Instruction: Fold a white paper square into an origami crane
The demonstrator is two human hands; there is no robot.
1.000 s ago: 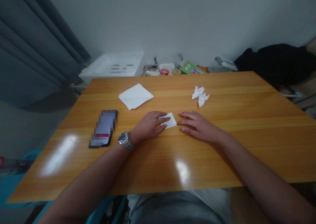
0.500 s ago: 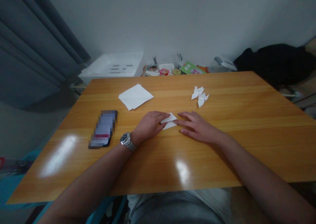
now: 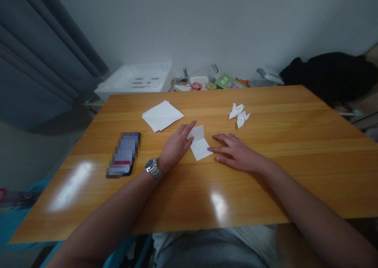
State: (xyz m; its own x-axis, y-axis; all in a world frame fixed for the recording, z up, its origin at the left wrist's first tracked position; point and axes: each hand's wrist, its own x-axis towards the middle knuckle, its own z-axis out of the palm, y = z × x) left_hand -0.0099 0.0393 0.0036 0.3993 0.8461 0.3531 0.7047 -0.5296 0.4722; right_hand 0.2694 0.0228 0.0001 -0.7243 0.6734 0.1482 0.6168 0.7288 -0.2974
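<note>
A small white sheet of paper lies on the table in front of me, creased across the middle, its far half tilted up. My left hand, with a metal watch at the wrist, has that raised half by its left edge, thumb in front and fingers behind. My right hand rests on the table with spread fingers, one fingertip touching the paper's right corner. Beyond it sit two folded white paper birds, side by side.
A stack of white paper lies at the back left of the wooden table. A phone, its screen blurred, is left of my left arm. Behind the table are a white tray and a green booklet; black cloth hangs at right.
The folded paper has been opened: its upper half swung up and away from me with my left hand, showing the inside. My right hand has stayed nearly still.
</note>
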